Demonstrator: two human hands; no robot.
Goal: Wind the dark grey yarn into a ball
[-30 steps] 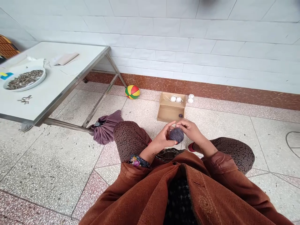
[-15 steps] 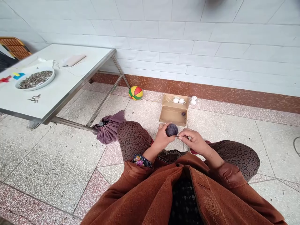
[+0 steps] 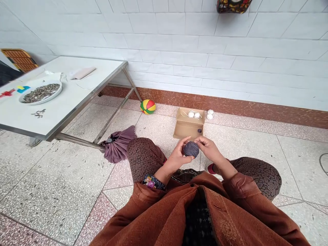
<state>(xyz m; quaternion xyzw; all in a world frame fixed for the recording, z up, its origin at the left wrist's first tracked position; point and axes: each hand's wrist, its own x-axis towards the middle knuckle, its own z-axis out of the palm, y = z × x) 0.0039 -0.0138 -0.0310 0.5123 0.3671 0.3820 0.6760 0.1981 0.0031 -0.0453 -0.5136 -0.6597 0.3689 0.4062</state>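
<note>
A round ball of dark grey yarn (image 3: 191,149) sits in my left hand (image 3: 177,155), whose fingers and thumb curve around its left side. At the ball's upper right, my right hand (image 3: 208,149) is closed in a pinch; the yarn strand it grips is too thin to make out clearly. Just beyond my hands an open cardboard box (image 3: 188,130) lies on the floor. A small dark ball (image 3: 199,131) rests in its near part, and two white yarn balls (image 3: 194,114) lie on its lid side. More white balls (image 3: 209,114) are beside the box, to the right.
On the left stands a white table (image 3: 77,99) with a metal frame, carrying a plate (image 3: 42,92) of seeds or husks. A striped ball (image 3: 148,106) lies by the table leg. A purple cloth bundle (image 3: 119,143) is near my left knee.
My right hand has moved from the lower right of the yarn ball up to its upper right side. The ball shows more openly in my left hand, and the view has tilted slightly upward.
</note>
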